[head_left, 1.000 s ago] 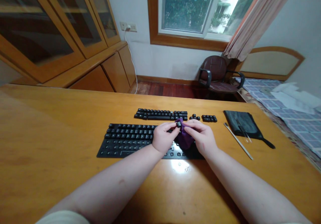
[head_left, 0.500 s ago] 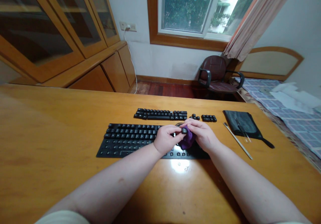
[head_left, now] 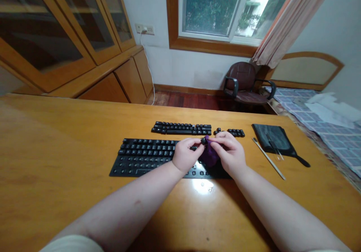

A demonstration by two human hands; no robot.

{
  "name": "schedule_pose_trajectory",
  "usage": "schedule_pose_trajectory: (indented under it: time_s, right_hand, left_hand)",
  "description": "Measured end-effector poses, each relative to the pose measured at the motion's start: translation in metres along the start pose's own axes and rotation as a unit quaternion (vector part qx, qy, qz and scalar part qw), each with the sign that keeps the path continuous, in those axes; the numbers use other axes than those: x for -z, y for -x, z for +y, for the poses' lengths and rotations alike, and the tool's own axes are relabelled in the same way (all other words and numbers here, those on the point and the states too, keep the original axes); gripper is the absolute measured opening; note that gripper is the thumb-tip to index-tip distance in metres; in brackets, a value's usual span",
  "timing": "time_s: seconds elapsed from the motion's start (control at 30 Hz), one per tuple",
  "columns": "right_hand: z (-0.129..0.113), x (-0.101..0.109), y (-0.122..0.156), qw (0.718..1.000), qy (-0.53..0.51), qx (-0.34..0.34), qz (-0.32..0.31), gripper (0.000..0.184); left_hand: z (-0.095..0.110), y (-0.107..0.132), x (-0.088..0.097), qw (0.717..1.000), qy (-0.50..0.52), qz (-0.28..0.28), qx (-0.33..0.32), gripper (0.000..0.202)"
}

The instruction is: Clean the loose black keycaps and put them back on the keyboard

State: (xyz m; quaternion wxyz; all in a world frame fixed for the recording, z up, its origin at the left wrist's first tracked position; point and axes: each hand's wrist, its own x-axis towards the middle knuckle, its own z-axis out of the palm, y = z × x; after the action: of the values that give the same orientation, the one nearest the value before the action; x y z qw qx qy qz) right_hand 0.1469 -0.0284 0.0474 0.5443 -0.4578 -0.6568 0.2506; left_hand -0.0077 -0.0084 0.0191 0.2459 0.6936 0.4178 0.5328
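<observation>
Between the fingertips of my left hand (head_left: 185, 155) is a small black keycap (head_left: 203, 141). My right hand (head_left: 229, 151) pinches a purple cloth (head_left: 209, 155), which touches the keycap and hangs down below it. Both hands are over the right part of a black keyboard (head_left: 146, 158) and hide much of it. Keycaps cover its upper rows, while the lower rows show bare switches. Behind the keyboard lie loose black keycaps (head_left: 182, 128) in rows, with a smaller group of keycaps (head_left: 236, 132) beyond my right hand.
To the right on the wooden table (head_left: 70, 139) lie a black pouch (head_left: 275, 143) with a thin keycap puller of wire on it and a toothbrush-like stick (head_left: 269, 158). A chair (head_left: 245, 82) stands beyond the far edge, near a bed (head_left: 316, 116).
The keycap has turned and shifted slightly left in my left fingers. My right hand has moved a little to the right and now holds the cloth bunched at its top.
</observation>
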Motion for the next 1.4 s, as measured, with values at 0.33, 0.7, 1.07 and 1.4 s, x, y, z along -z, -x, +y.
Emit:
schedule_pose_trajectory:
  time_s: [0.33,0.7,1.07,1.4]
  right_hand:
    - [0.000,-0.005,0.002,0.998,0.055,0.021,0.019,0.004]
    - [0.001,-0.001,-0.001,0.993,0.084,0.045,0.064,0.005]
    - [-0.001,-0.003,-0.001,0.968,0.185,0.141,-0.097,0.013]
    - [-0.003,-0.003,-0.001,0.977,0.144,0.142,-0.072,0.006]
  left_hand:
    - [0.002,-0.001,0.000,1.000,0.016,0.019,-0.006,0.004]
    - [0.001,-0.001,-0.001,1.000,-0.006,0.008,0.008,0.004]
    - [0.001,0.001,0.000,0.989,-0.099,-0.098,-0.054,0.011]
    - [0.004,0.001,0.000,0.990,-0.084,-0.093,-0.067,0.011]
